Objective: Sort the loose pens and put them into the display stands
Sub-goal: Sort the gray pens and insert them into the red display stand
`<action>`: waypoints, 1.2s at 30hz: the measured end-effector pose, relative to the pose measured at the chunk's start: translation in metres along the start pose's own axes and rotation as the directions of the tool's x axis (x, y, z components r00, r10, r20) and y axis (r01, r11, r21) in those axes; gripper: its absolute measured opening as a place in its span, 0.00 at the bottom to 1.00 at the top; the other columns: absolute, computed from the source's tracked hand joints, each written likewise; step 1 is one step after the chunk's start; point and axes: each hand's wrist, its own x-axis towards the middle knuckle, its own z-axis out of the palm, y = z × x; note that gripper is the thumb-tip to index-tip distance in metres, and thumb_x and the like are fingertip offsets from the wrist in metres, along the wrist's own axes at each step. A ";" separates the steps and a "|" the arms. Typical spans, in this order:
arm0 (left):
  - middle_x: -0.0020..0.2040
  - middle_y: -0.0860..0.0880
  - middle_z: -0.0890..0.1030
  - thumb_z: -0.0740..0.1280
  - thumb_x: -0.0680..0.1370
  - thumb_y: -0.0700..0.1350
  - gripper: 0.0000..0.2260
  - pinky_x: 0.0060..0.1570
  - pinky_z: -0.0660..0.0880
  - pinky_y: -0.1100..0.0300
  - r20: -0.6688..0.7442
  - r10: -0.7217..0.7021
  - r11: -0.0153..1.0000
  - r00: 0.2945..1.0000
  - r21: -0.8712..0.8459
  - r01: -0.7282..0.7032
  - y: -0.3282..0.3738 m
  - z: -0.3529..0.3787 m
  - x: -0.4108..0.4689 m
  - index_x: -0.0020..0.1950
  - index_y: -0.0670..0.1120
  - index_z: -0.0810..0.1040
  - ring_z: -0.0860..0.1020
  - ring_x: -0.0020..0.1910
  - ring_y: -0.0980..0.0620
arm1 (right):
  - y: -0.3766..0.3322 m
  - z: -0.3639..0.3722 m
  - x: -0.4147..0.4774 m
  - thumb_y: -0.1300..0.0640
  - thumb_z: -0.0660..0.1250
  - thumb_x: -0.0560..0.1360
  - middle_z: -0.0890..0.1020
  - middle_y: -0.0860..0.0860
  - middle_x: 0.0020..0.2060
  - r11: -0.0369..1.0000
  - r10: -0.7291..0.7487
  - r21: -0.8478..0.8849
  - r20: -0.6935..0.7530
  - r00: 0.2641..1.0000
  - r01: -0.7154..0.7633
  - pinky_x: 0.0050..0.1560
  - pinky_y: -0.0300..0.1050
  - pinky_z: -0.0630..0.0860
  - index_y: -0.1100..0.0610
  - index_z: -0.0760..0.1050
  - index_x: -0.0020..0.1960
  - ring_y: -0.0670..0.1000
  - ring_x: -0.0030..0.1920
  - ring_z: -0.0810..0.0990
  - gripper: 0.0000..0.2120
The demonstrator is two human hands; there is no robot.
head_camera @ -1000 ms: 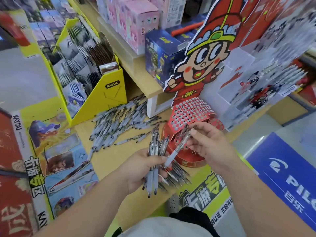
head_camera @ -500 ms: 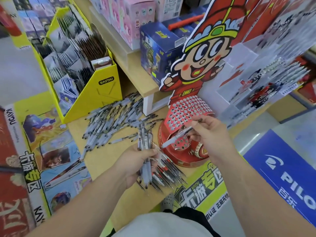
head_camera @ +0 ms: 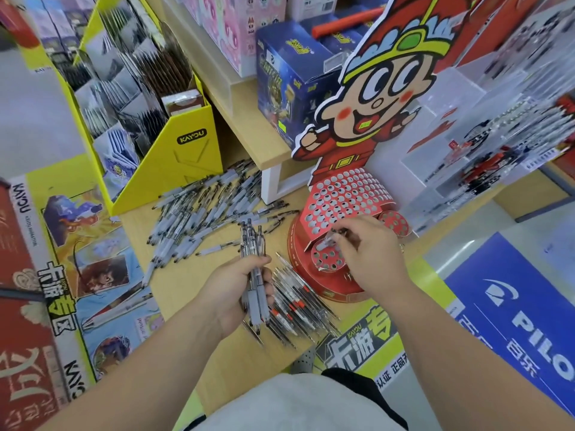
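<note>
One pen (head_camera: 330, 239) is pinched in the fingers (head_camera: 353, 236) of the right hand (head_camera: 373, 253). They are bunched close on its barrel and slant it down at the small round holed disc (head_camera: 326, 259) at the near foot of the red display stand (head_camera: 342, 194). Whether the end has found a hole I cannot tell from where I stand. To do this well, I'd say, pick a single hole, bring the pen upright over it, then press gently; the card looks thin, and a slanted push might buckle it or skid off.

Just left of the stand, the left hand (head_camera: 231, 286) holds a bundle (head_camera: 252, 244) of grey-gripped pens, its fingers curled round them. Under it a small fan of red-marked pens (head_camera: 298, 303) lies on the pale wooden table (head_camera: 174, 275). Farther left, a big heap of loose pens (head_camera: 205, 213) sprawls against a yellow card box (head_camera: 174, 150).

A cartoon cutout (head_camera: 382, 88) rises behind the stand, and a low shelf (head_camera: 249, 126) of boxed goods runs far back. Clear pen racks (head_camera: 497, 150) stand to the right, with a blue sign (head_camera: 529, 337) near right.
</note>
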 end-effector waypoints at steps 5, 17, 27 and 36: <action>0.36 0.44 0.76 0.66 0.80 0.41 0.08 0.35 0.76 0.52 0.030 0.006 1.000 1.000 -0.018 -0.006 0.002 -0.002 0.000 0.57 0.40 0.76 0.75 0.30 0.46 | -0.003 0.007 0.004 0.60 0.73 0.75 0.81 0.51 0.47 0.997 0.030 -0.079 0.019 0.999 -0.028 0.48 0.45 0.77 0.55 0.83 0.54 0.50 0.42 0.79 0.08; 0.37 0.44 0.76 0.61 0.82 0.44 0.09 0.33 0.76 0.53 0.118 0.037 0.994 0.992 -0.110 -0.024 0.004 -0.005 -0.006 0.56 0.41 0.76 0.74 0.31 0.46 | -0.012 0.017 0.015 0.54 0.67 0.78 0.86 0.49 0.39 0.976 0.084 -0.209 0.090 0.992 -0.064 0.43 0.50 0.80 0.54 0.84 0.50 0.52 0.40 0.83 0.07; 0.40 0.43 0.79 0.69 0.78 0.41 0.08 0.31 0.78 0.56 0.128 0.081 0.996 0.988 -0.038 -0.077 0.008 -0.007 -0.010 0.55 0.40 0.76 0.77 0.32 0.48 | -0.007 0.022 0.020 0.51 0.66 0.79 0.85 0.47 0.38 0.943 0.128 -0.320 0.111 0.985 -0.087 0.37 0.48 0.80 0.51 0.83 0.47 0.51 0.38 0.82 0.08; 0.39 0.43 0.79 0.71 0.78 0.42 0.05 0.34 0.75 0.56 0.176 0.124 0.989 0.977 0.064 -0.136 0.009 0.000 -0.017 0.48 0.42 0.77 0.77 0.32 0.49 | -0.052 -0.003 0.007 0.42 0.69 0.77 0.83 0.45 0.35 0.986 0.148 -0.085 0.057 0.987 -0.143 0.41 0.45 0.78 0.50 0.81 0.53 0.48 0.38 0.82 0.13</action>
